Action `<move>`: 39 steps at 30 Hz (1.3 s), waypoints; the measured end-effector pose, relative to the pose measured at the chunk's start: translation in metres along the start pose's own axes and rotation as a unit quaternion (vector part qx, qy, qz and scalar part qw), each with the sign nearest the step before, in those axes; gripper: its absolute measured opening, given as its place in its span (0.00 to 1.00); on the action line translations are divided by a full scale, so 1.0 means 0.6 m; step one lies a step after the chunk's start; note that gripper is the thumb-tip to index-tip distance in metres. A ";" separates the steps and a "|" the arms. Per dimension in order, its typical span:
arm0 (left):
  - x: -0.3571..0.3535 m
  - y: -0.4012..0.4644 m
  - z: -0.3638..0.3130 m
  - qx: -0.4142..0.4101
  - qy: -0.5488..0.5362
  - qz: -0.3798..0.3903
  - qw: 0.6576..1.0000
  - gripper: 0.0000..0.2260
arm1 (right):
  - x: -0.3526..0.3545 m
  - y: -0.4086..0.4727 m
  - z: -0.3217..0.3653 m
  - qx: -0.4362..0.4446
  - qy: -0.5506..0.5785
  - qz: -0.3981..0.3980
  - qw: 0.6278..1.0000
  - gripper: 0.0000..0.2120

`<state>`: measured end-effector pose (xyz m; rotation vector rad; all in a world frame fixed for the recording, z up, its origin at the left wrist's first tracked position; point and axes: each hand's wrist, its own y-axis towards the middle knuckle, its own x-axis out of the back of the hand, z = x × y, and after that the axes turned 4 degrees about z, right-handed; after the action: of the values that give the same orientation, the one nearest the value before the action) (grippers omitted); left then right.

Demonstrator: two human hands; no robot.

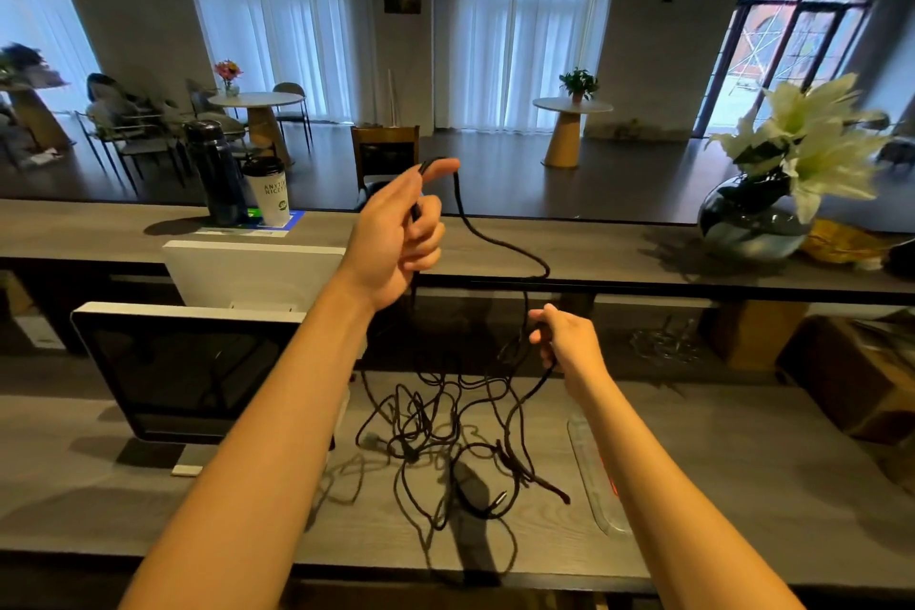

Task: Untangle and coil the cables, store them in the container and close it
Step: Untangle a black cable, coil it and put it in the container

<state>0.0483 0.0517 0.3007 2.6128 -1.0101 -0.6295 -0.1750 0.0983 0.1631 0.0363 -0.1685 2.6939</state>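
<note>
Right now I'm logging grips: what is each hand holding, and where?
Both hold one black cable: the left hand grips it near one end, looped over the index finger; the right hand pinches a stretch lower down, above the tangle.

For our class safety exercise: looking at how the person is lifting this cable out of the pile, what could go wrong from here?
1. The left hand and right hand hold a black cable that runs down into the tangled pile; pulling might tighten knots.
2. A rising strand could perhaps drag loose plug ends off the desk edge.
</note>
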 end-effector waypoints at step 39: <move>0.110 0.035 0.219 0.179 0.462 -0.223 0.839 0.13 | -0.048 -0.068 0.061 0.007 0.237 0.142 0.961 0.18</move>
<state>0.0159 -0.0208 0.1751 2.8959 -0.2046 0.8045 -0.1319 0.1180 0.2025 -0.6698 -0.0050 2.8918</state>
